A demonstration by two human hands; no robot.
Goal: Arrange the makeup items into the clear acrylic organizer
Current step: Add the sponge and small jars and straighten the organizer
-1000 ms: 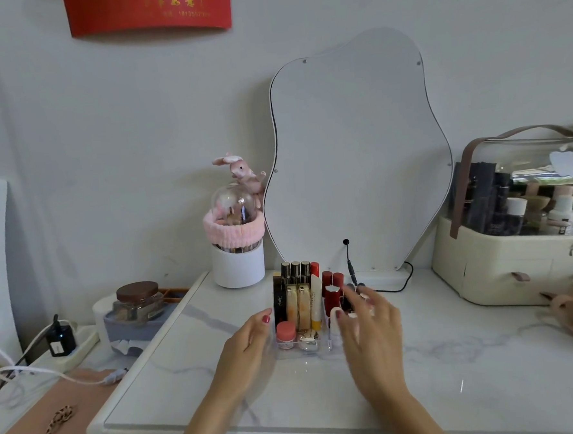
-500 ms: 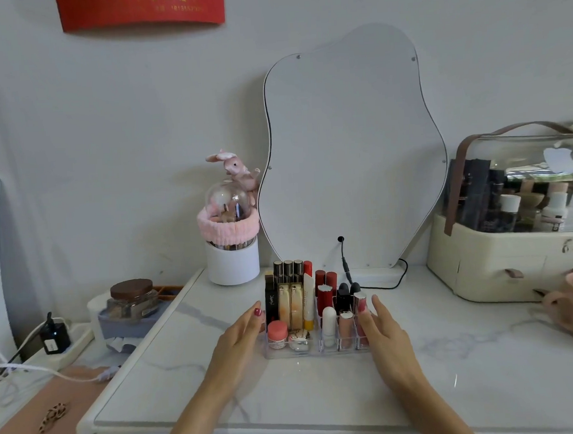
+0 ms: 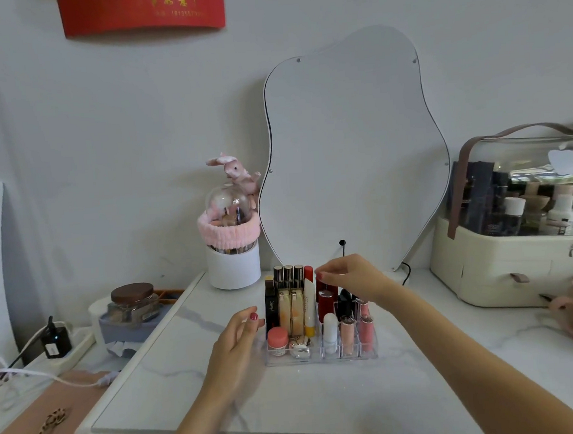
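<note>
Organizer (image 3: 320, 358) — well inside table edge (image 3: 258, 428)

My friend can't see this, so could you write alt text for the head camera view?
A clear acrylic organizer filled with upright lipsticks and tubes sits on a white marble-look table. The left hand rests against its left side while the right hand reaches over the back-row dark red lipsticks.

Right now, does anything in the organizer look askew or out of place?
Nothing stands out. The tubes stand upright in the organizer; the pink jar and silver piece sit in the front left compartment.
</note>
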